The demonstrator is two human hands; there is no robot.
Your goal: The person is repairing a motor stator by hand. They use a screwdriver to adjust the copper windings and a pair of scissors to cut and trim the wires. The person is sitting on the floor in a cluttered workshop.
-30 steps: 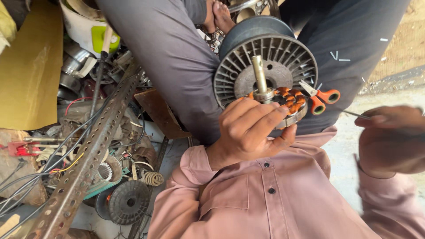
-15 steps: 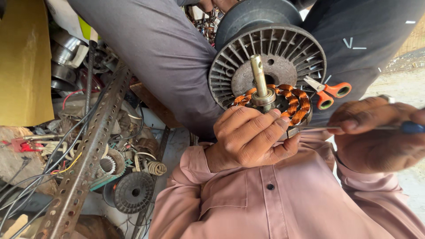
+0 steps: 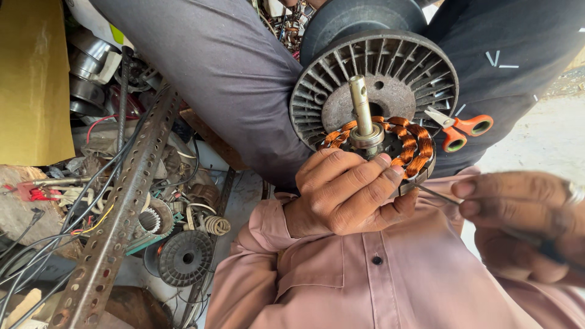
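1. The left hand (image 3: pixel 347 192) is gripping a motor stator (image 3: pixel 390 146) ringed with copper coils, held over the lap; its steel shaft (image 3: pixel 361 106) is pointing up and slightly left, away from the body.
2. The right hand (image 3: pixel 524 225), blurred, is closed on a thin tool (image 3: pixel 439 196) whose tip is meeting the stator's edge.
3. A finned rotor (image 3: pixel 378 79) is lying behind, with orange-handled scissors (image 3: pixel 460 128) beside it.
4. A yellow board (image 3: pixel 30 85) is standing at the left; a perforated metal bar (image 3: pixel 116 219) is crossing the scrap-strewn floor.

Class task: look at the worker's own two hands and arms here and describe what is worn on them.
Both hands are bare, without gloves. The left hand emerges from a dusty-pink shirt sleeve with a loose folded cuff. The right hand is motion-blurred; a pale ring seems to sit on one finger, and its sleeve barely shows.
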